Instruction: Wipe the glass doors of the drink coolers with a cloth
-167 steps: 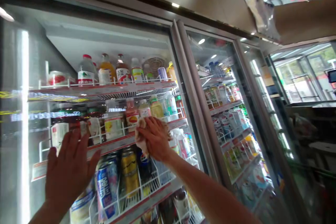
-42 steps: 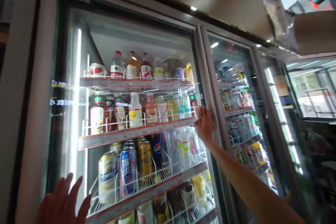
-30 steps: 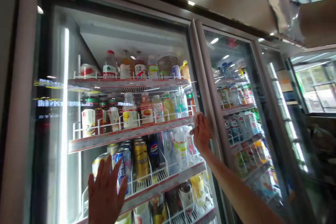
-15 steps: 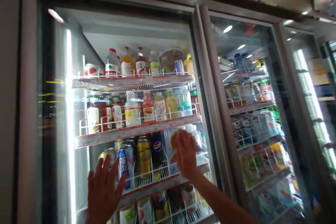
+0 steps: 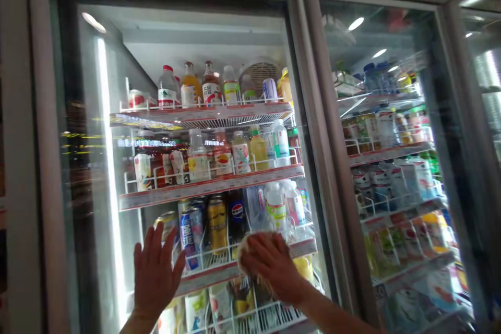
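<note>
My left hand [image 5: 155,270] lies flat with fingers spread on the glass door [image 5: 188,36] of a drinks fridge, low on its left side. My right hand [image 5: 271,266] presses a pale cloth [image 5: 245,250] against the same glass, in front of the third shelf. Only a bit of the cloth shows under the fingers. Behind the glass stand bottles [image 5: 198,154] on the upper shelves and cans [image 5: 217,223] on the third shelf.
A metal frame post [image 5: 319,130] divides this door from a second glass door [image 5: 391,115] on the right, with more drinks behind it. The fridge's left frame [image 5: 19,167] runs down the left edge. A lit strip [image 5: 107,167] glows inside.
My right hand with the cloth has slid from the door's right edge at the second shelf down and left to the third shelf. My left hand stays flat on the glass.
</note>
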Tool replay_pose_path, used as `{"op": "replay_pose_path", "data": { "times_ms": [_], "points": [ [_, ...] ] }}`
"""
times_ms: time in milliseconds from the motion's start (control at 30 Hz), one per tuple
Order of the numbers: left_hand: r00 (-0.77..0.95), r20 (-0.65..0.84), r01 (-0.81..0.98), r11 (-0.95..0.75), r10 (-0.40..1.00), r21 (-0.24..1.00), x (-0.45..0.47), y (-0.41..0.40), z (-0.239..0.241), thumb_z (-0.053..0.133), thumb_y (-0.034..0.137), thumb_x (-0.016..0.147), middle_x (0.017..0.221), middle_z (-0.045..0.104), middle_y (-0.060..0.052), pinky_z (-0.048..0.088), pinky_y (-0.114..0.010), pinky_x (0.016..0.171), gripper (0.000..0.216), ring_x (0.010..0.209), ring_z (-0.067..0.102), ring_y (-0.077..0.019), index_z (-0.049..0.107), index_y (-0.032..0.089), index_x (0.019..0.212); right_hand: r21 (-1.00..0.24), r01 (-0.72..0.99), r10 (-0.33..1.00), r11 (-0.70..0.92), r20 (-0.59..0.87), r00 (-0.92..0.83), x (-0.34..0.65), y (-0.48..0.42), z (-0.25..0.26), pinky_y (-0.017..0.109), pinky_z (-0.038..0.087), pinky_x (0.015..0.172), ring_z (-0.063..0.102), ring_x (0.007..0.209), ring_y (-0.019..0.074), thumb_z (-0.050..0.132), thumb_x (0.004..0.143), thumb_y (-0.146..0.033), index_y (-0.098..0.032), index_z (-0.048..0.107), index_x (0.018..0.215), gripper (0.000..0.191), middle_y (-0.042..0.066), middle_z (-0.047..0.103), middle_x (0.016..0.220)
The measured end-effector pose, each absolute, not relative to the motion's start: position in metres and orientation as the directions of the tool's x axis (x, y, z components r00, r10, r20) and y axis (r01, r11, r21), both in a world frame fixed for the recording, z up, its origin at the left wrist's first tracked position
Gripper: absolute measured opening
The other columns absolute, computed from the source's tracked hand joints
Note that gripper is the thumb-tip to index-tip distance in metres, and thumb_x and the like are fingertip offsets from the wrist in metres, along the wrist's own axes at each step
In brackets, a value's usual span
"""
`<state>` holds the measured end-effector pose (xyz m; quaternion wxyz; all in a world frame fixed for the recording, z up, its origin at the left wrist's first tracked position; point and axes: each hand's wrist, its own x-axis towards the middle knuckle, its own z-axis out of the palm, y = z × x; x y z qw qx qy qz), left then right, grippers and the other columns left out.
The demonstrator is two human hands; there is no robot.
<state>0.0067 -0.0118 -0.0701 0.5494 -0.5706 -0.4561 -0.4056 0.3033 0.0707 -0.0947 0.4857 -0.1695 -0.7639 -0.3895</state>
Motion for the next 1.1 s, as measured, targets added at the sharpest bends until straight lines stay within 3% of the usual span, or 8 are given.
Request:
{"op": "replay_pose_path", "data": {
  "times_ms": [67,233,433,633,767,833,1000,1100],
  "points": [
    [0.248,0.966,0.968,0.014,0.075,-0.25,0.008,-0.012,-0.071,0.047,0.023,0.085,0.153,0.013,-0.006,0.014,-0.051,0.112,0.068,0.14,0.014,-0.0269,0.014,0.028,0.144,0.477,0.608,-0.137,0.635,0.844,-0.518,0.312,0.073,-0.1,0.042,0.01,0.113,0.029,0.135,0.018,0.042,0.087,-0.021,-0.031,0.049,0.127,0.041,-0.001,0.047,0.138],
    [0.233,0.971,0.972,-0.001,0.06,-0.233,0.01,-0.011,-0.072,0.049,0.023,0.084,0.152,0.014,-0.005,0.013,-0.049,0.113,0.069,0.14,0.015,-0.0257,0.016,0.028,0.143,-0.069,0.823,-0.076,0.564,0.988,0.135,0.309,0.088,-0.04,0.052,0.02,0.106,0.023,0.137,0.0274,0.034,0.087,-0.015,-0.017,0.035,0.139,0.051,0.015,0.036,0.144],
    [0.293,0.955,0.956,-0.031,0.052,-0.292,0.003,-0.016,-0.072,0.047,0.022,0.084,0.152,0.013,-0.005,0.011,-0.044,0.115,0.068,0.14,0.013,-0.0232,0.016,0.025,0.144,0.501,0.597,-0.191,0.627,0.842,-0.505,0.269,0.062,-0.084,0.042,0.011,0.113,0.032,0.133,0.0194,0.043,0.086,-0.023,-0.029,0.049,0.128,0.043,0.002,0.049,0.136],
    [0.355,0.932,0.926,-0.166,0.074,-0.34,-0.015,-0.024,-0.086,0.048,0.026,0.085,0.15,0.023,-0.003,0.014,-0.039,0.115,0.062,0.139,0.02,-0.0202,0.023,0.027,0.142,0.024,0.828,-0.115,0.56,0.992,0.049,0.241,0.064,-0.044,0.051,0.019,0.107,0.021,0.138,0.0267,0.036,0.086,-0.016,-0.018,0.031,0.14,0.055,0.014,0.033,0.146],
    [0.334,0.942,0.921,-0.222,0.023,-0.321,-0.017,-0.024,-0.089,0.048,0.025,0.085,0.149,0.025,-0.003,0.015,-0.04,0.115,0.06,0.138,0.021,-0.0204,0.026,0.026,0.141,0.393,0.688,-0.141,0.61,0.909,-0.393,0.216,0.052,-0.073,0.047,0.013,0.112,0.029,0.135,0.0234,0.041,0.084,-0.017,-0.026,0.041,0.135,0.052,0.005,0.042,0.141],
    [0.364,0.931,0.906,-0.246,0.029,-0.346,-0.018,-0.023,-0.09,0.05,0.025,0.083,0.148,0.027,-0.004,0.015,-0.039,0.115,0.06,0.138,0.023,-0.0211,0.029,0.024,0.14,0.393,0.71,-0.139,0.584,0.911,-0.389,0.227,0.058,-0.078,0.046,0.014,0.112,0.031,0.135,0.0219,0.041,0.085,-0.017,-0.027,0.039,0.136,0.052,0.005,0.043,0.141],
    [0.353,0.936,0.889,-0.307,-0.01,-0.338,-0.021,-0.021,-0.094,0.054,0.027,0.082,0.145,0.035,-0.007,0.017,-0.041,0.115,0.056,0.137,0.026,-0.0221,0.038,0.022,0.135,-0.18,0.875,-0.095,0.449,0.964,0.247,0.228,0.063,-0.054,0.057,0.026,0.104,0.027,0.136,0.0299,0.032,0.087,-0.018,-0.02,0.022,0.145,0.059,0.014,0.032,0.146],
    [0.304,0.951,0.87,-0.392,-0.049,-0.298,-0.021,-0.02,-0.096,0.051,0.026,0.082,0.141,0.042,-0.007,0.019,-0.042,0.114,0.045,0.135,0.03,-0.0218,0.046,0.022,0.127,0.148,0.838,-0.038,0.525,0.988,-0.151,0.196,0.045,-0.077,0.055,0.022,0.108,0.029,0.135,0.0288,0.037,0.084,-0.016,-0.024,0.03,0.142,0.059,0.01,0.033,0.146]
  ]
}}
